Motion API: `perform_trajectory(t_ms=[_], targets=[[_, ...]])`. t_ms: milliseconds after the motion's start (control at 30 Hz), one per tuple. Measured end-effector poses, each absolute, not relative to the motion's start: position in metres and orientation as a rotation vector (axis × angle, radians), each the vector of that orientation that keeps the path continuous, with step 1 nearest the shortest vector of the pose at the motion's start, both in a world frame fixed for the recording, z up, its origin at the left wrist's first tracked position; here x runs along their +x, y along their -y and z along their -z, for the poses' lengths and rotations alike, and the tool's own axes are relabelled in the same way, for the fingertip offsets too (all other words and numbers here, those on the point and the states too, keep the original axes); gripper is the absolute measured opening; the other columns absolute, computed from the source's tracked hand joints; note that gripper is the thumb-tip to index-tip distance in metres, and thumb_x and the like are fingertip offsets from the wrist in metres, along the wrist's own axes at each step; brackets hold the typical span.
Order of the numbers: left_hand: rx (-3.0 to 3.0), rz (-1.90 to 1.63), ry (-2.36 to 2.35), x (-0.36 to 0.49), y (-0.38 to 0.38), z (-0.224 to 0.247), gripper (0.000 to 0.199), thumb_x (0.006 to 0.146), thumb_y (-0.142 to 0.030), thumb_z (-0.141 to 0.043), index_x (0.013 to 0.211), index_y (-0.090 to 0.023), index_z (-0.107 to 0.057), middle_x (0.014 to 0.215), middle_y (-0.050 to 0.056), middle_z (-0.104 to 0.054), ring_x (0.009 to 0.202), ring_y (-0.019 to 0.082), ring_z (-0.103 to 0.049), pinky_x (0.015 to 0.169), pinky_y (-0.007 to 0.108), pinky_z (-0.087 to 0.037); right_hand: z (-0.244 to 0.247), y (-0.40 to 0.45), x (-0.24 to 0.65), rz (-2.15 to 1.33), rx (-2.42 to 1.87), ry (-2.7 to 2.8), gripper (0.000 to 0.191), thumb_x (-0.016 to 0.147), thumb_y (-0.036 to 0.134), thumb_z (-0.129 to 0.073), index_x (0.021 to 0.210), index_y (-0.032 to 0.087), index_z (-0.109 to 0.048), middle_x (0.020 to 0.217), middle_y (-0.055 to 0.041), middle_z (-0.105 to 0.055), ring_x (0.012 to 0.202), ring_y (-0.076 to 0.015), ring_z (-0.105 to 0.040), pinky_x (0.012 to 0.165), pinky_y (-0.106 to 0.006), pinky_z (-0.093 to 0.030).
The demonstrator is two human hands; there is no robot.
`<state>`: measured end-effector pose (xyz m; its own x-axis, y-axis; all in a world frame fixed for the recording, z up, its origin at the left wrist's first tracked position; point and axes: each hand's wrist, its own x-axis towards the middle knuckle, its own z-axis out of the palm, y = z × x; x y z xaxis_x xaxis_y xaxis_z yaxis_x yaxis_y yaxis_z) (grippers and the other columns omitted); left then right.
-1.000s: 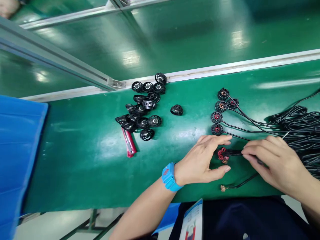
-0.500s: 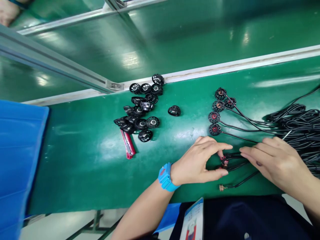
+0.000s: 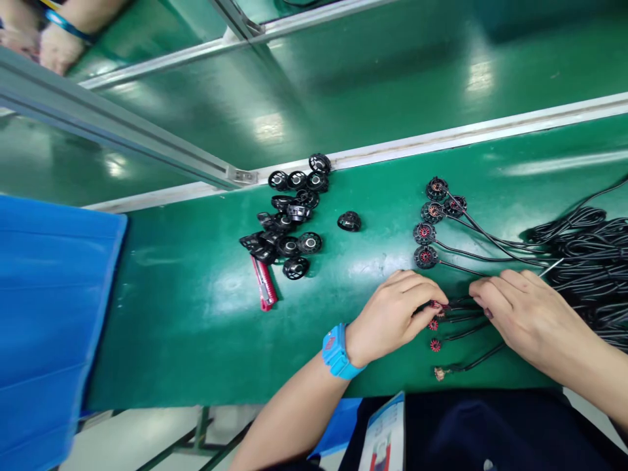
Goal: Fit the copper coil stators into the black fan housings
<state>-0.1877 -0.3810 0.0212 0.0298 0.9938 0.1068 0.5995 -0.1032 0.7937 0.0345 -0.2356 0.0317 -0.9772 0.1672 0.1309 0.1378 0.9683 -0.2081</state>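
Observation:
My left hand (image 3: 392, 317) pinches a small red-wound motor stator (image 3: 436, 305) between thumb and forefinger, at the end of a black cable. My right hand (image 3: 530, 307) is closed just to the right, above the cables. A thin metal rod-like tool (image 3: 552, 267) sticks out behind its fingers; its tip is hidden. Below the left fingertips lie more cable ends, among them a red stator (image 3: 435, 345) and a copper-coloured one (image 3: 439, 373). Beyond the hands, several stators sit in black round housings, such as the nearest housing (image 3: 425, 256), with cables running right.
Coiled black cables (image 3: 589, 261) heap at the right. Several black round housings (image 3: 309, 243) cluster left of centre, near a red utility knife (image 3: 265, 284). One housing (image 3: 349, 221) stands apart. A metal frame (image 3: 171, 157) borders the bench; another person's hands (image 3: 61, 49) are at upper left.
My left thumb and forefinger have closed from a wide gap into a pinch on a stator. The red cable ends below are now uncovered. The view has shifted slightly.

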Motion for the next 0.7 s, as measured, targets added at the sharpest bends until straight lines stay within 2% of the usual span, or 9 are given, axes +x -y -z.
perform_trajectory(t_ms=[133,200,267,333,400,500,600,700], targets=[[1.871,-1.053,-1.697,-0.185,0.386,-0.016,0.015,0.103,-0.018,-0.061,0.104,-0.026,-0.074,0.102,0.002,-0.08,0.099,0.019,-0.072,0.09,0.036,-0.054,-0.031,0.236,0.035,-0.318,-0.263,2.912,0.03,0.102,0.011,-0.052,0.128,0.014,-0.066,0.088,-0.0037,-0.065,0.078,-0.0182,-0.054,0.076,-0.038,-0.04],[1.888,-1.03,-1.661,-0.186,0.387,-0.015,0.016,0.102,-0.019,-0.06,0.101,-0.027,-0.075,0.102,0.003,-0.079,0.101,0.02,-0.072,0.093,0.037,-0.055,-0.032,0.236,0.034,-0.306,-0.263,2.881,0.027,0.102,0.014,-0.056,0.125,0.017,-0.07,0.089,-0.0026,-0.067,0.078,-0.0172,-0.056,0.077,-0.038,-0.042],[1.772,-1.041,-1.574,-0.188,0.386,-0.017,0.008,0.098,-0.027,-0.068,0.105,-0.025,-0.073,0.115,0.007,-0.077,0.111,0.023,-0.07,0.099,0.041,-0.056,-0.033,0.235,0.032,-0.332,-0.266,2.823,0.019,0.102,0.016,-0.059,0.115,0.02,-0.073,0.086,-0.0014,-0.067,0.076,-0.0155,-0.057,0.076,-0.036,-0.042],[1.562,-1.084,-1.449,-0.19,0.384,-0.022,0.029,0.093,-0.037,-0.076,0.117,-0.023,-0.067,0.134,0.013,-0.069,0.12,0.027,-0.068,0.104,0.045,-0.056,-0.035,0.234,0.031,-0.373,-0.27,2.768,0.017,0.103,0.019,-0.062,0.114,0.02,-0.073,0.085,-0.0008,-0.067,0.075,-0.0147,-0.059,0.075,-0.035,-0.043],[1.32,-1.097,-1.299,-0.191,0.381,-0.027,0.039,0.099,-0.043,-0.069,0.13,-0.022,-0.057,0.145,0.017,-0.063,0.121,0.027,-0.068,0.102,0.046,-0.058,-0.037,0.234,0.03,-0.415,-0.272,2.729,0.02,0.102,0.019,-0.064,0.121,0.02,-0.071,0.084,-0.0006,-0.066,0.075,-0.0148,-0.059,0.074,-0.035,-0.043],[1.013,-1.052,-1.161,-0.19,0.375,-0.031,0.028,0.111,-0.038,-0.047,0.134,-0.022,-0.052,0.135,0.015,-0.07,0.109,0.021,-0.073,0.093,0.04,-0.06,-0.04,0.236,0.03,-0.489,-0.249,2.714,0.026,0.102,0.019,-0.064,0.128,0.02,-0.068,0.088,-0.0011,-0.068,0.077,-0.0155,-0.06,0.075,-0.035,-0.043],[0.851,-1.039,-1.109,-0.187,0.37,-0.029,0.025,0.107,-0.036,-0.058,0.127,-0.021,-0.057,0.12,0.013,-0.075,0.102,0.02,-0.075,0.086,0.035,-0.06,-0.042,0.236,0.029,-0.568,-0.226,2.699,0.02,0.102,0.018,-0.063,0.121,0.02,-0.07,0.093,-0.0024,-0.07,0.08,-0.0155,-0.061,0.077,-0.035,-0.044],[0.835,-1.108,-1.144,-0.185,0.37,-0.023,0.026,0.098,-0.033,-0.072,0.117,-0.018,-0.062,0.114,0.012,-0.076,0.102,0.02,-0.075,0.088,0.035,-0.06,-0.041,0.236,0.027,-0.563,-0.182,2.698,0.016,0.102,0.018,-0.061,0.114,0.021,-0.072,0.091,-0.002,-0.07,0.077,-0.0146,-0.059,0.074,-0.035,-0.042]])
